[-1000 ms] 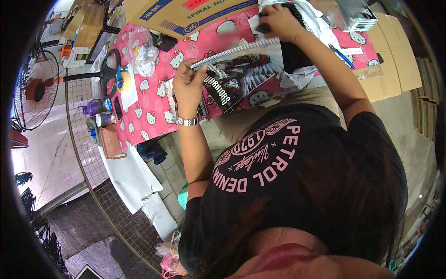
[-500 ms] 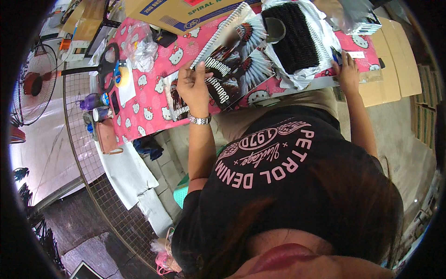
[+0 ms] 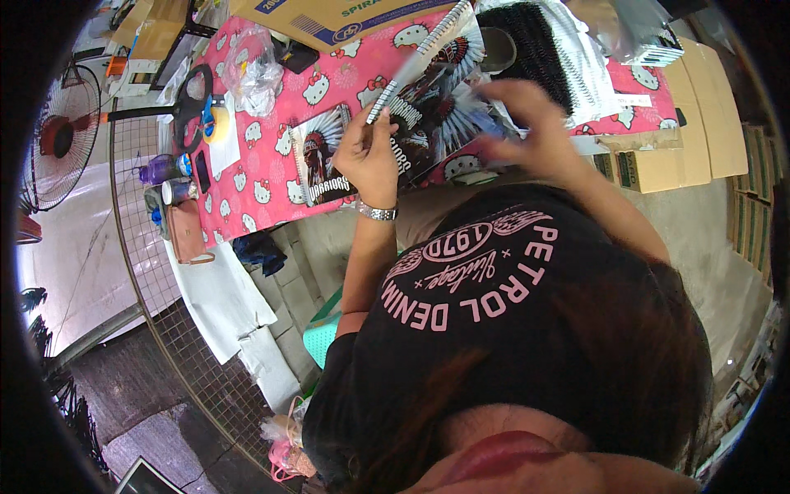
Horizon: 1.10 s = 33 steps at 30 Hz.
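My left hand pinches the near end of the white spiral coil on a notebook with a feathered-headdress cover. The notebook slants away over the table. My right hand is smeared by motion just right of that notebook. A blurred blue tool shows at its fingertips; its exact kind cannot be made out. Another spiral notebook of the same design lies flat, left of my left hand. Beyond my right hand, black spiral coils lie on white wrapping, beside a dark grey rounded object.
A large cardboard box stands at the table's far side. On the pink patterned tablecloth are a clear plastic bag, a tape roll and a phone. A fan stands left; cardboard lies right.
My right hand has come left from the table's right edge to the held notebook, and the blue tool there has left its spot. My left hand has shifted slightly right, uncovering the left notebook.
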Motion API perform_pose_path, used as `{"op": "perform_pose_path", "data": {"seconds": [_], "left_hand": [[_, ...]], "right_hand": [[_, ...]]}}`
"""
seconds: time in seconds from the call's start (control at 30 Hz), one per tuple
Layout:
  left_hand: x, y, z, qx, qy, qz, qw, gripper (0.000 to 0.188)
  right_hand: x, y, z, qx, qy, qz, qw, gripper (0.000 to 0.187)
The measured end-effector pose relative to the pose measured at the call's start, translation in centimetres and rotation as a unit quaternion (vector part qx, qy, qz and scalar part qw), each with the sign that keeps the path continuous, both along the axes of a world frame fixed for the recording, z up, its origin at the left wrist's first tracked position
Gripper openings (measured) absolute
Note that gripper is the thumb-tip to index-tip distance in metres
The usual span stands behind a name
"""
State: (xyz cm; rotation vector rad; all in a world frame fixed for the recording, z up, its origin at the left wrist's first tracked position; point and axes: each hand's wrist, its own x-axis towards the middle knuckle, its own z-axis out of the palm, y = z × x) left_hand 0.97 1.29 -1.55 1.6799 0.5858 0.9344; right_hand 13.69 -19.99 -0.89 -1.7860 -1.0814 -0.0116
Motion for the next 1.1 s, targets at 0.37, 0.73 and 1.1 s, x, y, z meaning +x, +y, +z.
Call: {"op": "perform_pose_path", "data": {"seconds": [0.37, 0.73, 1.1], "left_hand": [[-0.5, -0.9, -0.1, 0.066, 0.009, 0.001, 0.998, 0.024], [-0.5, -0.5, 0.0, 0.177, 0.039, 0.014, 0.983, 0.02], [-6.8, 12.3, 12.5, 0.432, 0.227, -0.004, 0.873, 0.019]], "right_hand": [[-2.5, 5.2, 1.2, -0.024, -0.092, 0.097, 0.991, 0.067], [-1.6, 4.7, 2.7, -0.012, 0.588, 0.266, 0.764, 0.041], [15.5, -19.7, -12.5, -0.301, 0.052, -0.359, 0.882, 0.054]]}}
